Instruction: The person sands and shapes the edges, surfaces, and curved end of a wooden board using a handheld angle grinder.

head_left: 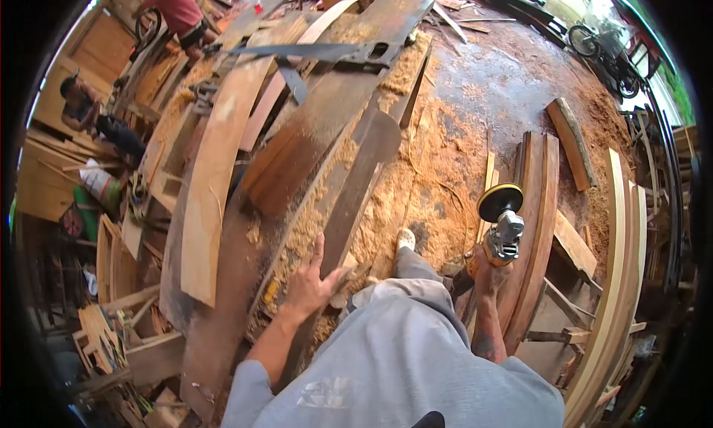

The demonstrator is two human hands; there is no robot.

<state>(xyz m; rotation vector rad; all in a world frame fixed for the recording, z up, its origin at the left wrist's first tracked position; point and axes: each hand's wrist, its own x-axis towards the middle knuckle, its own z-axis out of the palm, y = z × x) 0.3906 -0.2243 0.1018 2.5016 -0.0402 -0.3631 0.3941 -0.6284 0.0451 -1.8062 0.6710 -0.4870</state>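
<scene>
My right hand is wrapped round the body of an angle grinder, whose round disc pad points up and away from me. My left hand has its fingers spread beside the near edge of the wooden workbench and holds nothing. Whether it touches the edge I cannot tell. On the bench lie a handsaw, a long pale plank, a brown wooden piece and heaps of shavings.
Long brown beams stand right of the grinder, with pale boards further right. Sawdust and a cord cover the floor. Two people are at the upper left, one in a red shirt. A motorcycle stands at the upper right.
</scene>
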